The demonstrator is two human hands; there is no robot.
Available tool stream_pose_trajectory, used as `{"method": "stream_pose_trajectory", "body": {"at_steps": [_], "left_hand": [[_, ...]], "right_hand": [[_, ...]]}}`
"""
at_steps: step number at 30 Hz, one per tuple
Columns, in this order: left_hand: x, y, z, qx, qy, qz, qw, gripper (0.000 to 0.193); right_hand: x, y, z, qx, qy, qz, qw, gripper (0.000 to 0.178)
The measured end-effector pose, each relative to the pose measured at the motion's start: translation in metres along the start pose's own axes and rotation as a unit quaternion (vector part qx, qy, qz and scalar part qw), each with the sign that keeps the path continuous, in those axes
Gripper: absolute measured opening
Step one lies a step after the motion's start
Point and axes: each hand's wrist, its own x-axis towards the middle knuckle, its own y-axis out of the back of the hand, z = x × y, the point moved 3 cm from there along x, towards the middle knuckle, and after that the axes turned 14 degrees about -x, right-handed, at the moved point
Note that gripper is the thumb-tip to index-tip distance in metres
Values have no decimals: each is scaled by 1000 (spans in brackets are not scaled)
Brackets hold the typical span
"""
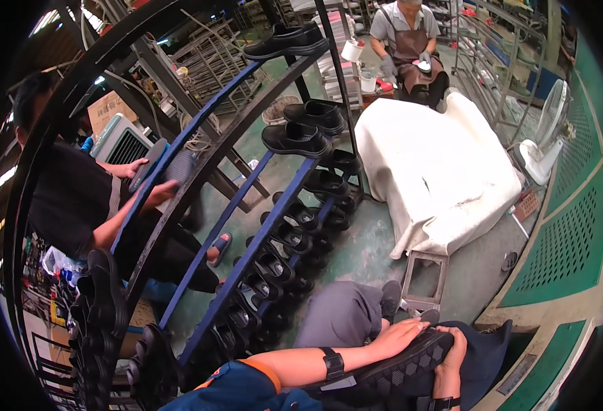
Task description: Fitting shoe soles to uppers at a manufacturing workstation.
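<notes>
A black shoe [405,366] lies tilted over my lap, the patterned tread of its sole showing. From the lower left my left forearm reaches across, and my left hand [403,338] presses on the shoe's far side, fingers stretched close together. Around the shoe's right end curls my right hand [455,351], partly hidden by the shoe. Both wrists wear black bands. Just beyond the fingers of my left hand shows a small grey rounded piece [429,316]; I cannot make out its kind. Dark cloth [486,353] covers my lap on the right.
To my left a rack with blue rails [247,264] carries several black shoes [296,139]. Beyond it a person [62,192] holds soles. Ahead stand a metal-framed stool [425,277], a cloth-covered block [438,171], a fan [548,130] and a seated person in an apron [411,48]. Green perforated panels [562,240] line the right.
</notes>
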Motion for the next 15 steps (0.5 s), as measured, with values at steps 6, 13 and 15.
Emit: {"method": "stream_pose_trajectory", "body": {"at_steps": [6,13,15], "left_hand": [[13,9,-10,-179,41,24,983,49],[18,20,10,-90,7,-16,996,55],[13,20,18,-226,69,17,972,56]], "right_hand": [[12,-20,11,51,-215,-59,973,37],[18,-21,23,13,-143,-128,981,52],[17,-32,3,-67,-113,-133,982,43]]}}
